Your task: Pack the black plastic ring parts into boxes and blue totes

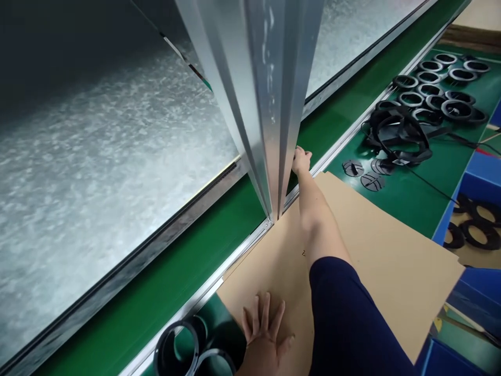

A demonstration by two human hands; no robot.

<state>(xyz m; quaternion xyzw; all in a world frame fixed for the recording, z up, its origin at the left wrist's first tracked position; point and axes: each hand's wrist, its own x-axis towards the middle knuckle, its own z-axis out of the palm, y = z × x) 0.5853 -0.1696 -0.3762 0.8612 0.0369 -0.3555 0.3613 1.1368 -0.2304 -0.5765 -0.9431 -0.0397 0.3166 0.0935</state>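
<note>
My left hand (266, 326) lies palm down with fingers spread on a brown cardboard sheet (376, 250). My right arm, in a navy sleeve, stretches across the cardboard. At its end my right hand (301, 160) is over the green belt (336, 122), close beside the metal post (270, 104). Its fingers look curled, partly hidden by the post, and what they hold, if anything, does not show. Black cylindrical rings (177, 347) stand just left of my left hand.
Several black rings (430, 91) lie on the green table (426, 203) at right, with a black strap harness (399, 136) and dark round discs (371, 181). A blue bin (481, 177) holds more rings. A metal rail (188, 308) edges the belt.
</note>
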